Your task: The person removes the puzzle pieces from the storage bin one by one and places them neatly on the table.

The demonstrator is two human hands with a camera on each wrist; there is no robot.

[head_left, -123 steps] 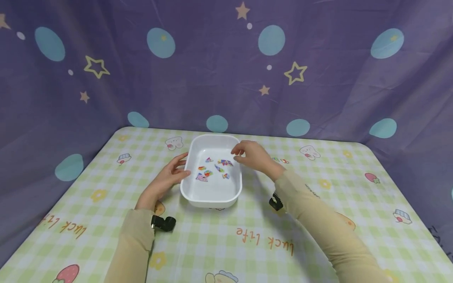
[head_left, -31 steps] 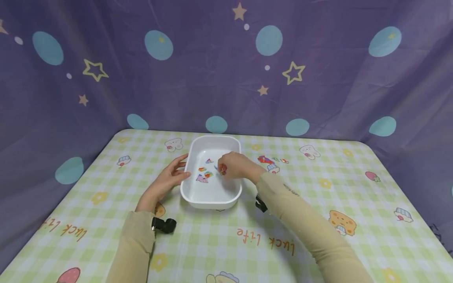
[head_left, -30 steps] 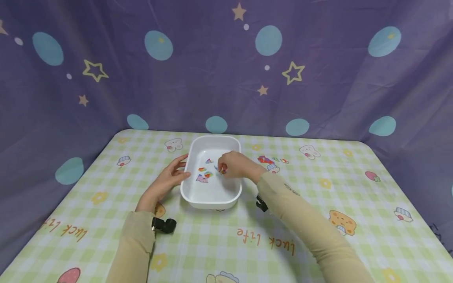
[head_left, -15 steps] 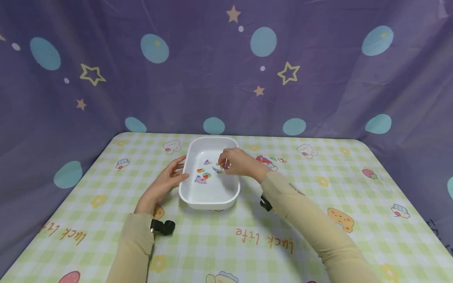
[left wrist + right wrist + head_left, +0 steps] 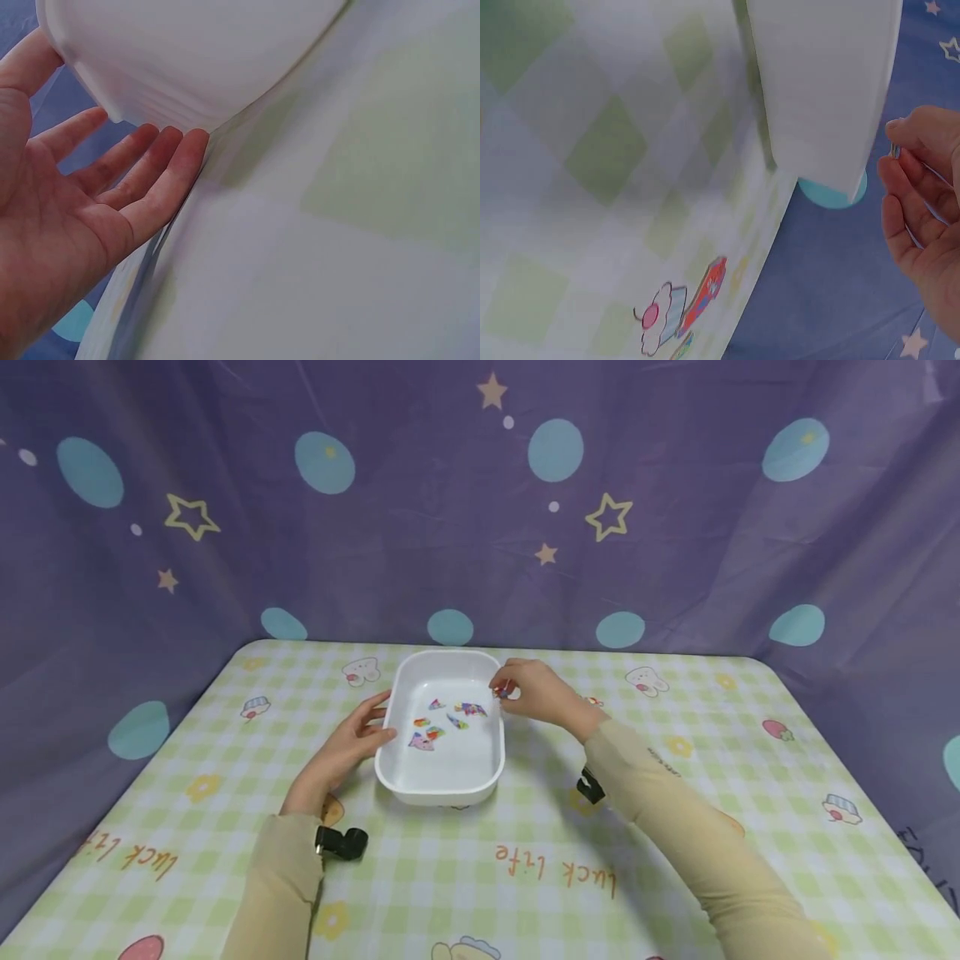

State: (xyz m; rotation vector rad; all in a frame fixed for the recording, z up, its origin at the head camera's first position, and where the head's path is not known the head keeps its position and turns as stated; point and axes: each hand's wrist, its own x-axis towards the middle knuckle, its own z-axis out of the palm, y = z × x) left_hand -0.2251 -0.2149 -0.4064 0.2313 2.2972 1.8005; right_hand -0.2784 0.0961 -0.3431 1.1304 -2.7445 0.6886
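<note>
A white plastic basin (image 5: 441, 770) stands on the table in the head view, with several small flat colourful cut-out pieces on its floor. Among them are a pink piece (image 5: 422, 742) and a purple-blue one (image 5: 471, 709). My left hand (image 5: 348, 746) holds the basin's left side, thumb over the rim and fingertips against the outer wall, as the left wrist view also shows. Just above the right rim, my right hand (image 5: 542, 693) pinches a small flat colourful piece (image 5: 895, 151) between thumb and fingers. Its printed face is mostly hidden.
On the cloth right of the basin lie a red flat piece (image 5: 705, 289) and a greenish one (image 5: 682, 346), both largely behind my right hand in the head view. The checked tablecloth (image 5: 420, 877) bears printed cartoons. A purple curtain (image 5: 420, 560) hangs behind the table.
My right hand has lifted out of the basin, moving right to its rim with a small piece pinched. The purple-blue and slanted pieces show again. The left hand stays on the basin.
</note>
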